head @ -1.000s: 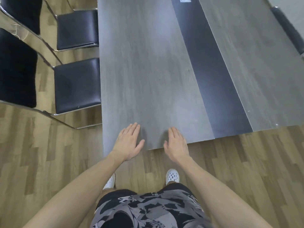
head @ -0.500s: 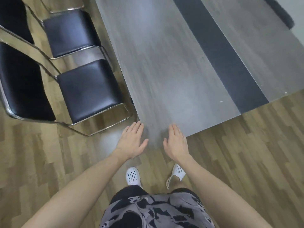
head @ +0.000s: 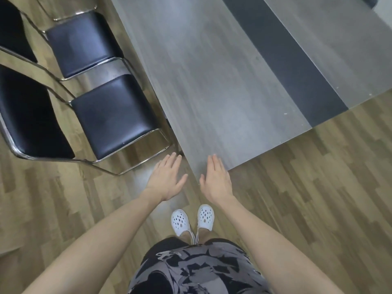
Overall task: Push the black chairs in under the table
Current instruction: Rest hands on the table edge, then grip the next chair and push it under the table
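Two black chairs with chrome tube frames stand along the left side of a long grey table [head: 212, 81]. The nearer chair [head: 112, 115] has its seat beside the table's edge, its backrest out to the left. The farther chair [head: 82, 42] stands just behind it. My left hand [head: 166, 179] hovers flat over the floor, just off the table's near corner and right of the nearer chair's floor rail. My right hand [head: 216, 179] is stretched flat over that corner. Both hands hold nothing.
A dark strip [head: 286, 60] runs down the table's middle. Wood-look plank floor [head: 307, 198] lies all around. My feet in white perforated clogs [head: 192, 219] stand close to the table's corner. Another dark chair edge [head: 370, 1] shows at the top right.
My view has swung left and I have stepped round the table's corner, so the chairs now lie closer. Both hands stay outstretched and flat, the left one now off the tabletop.
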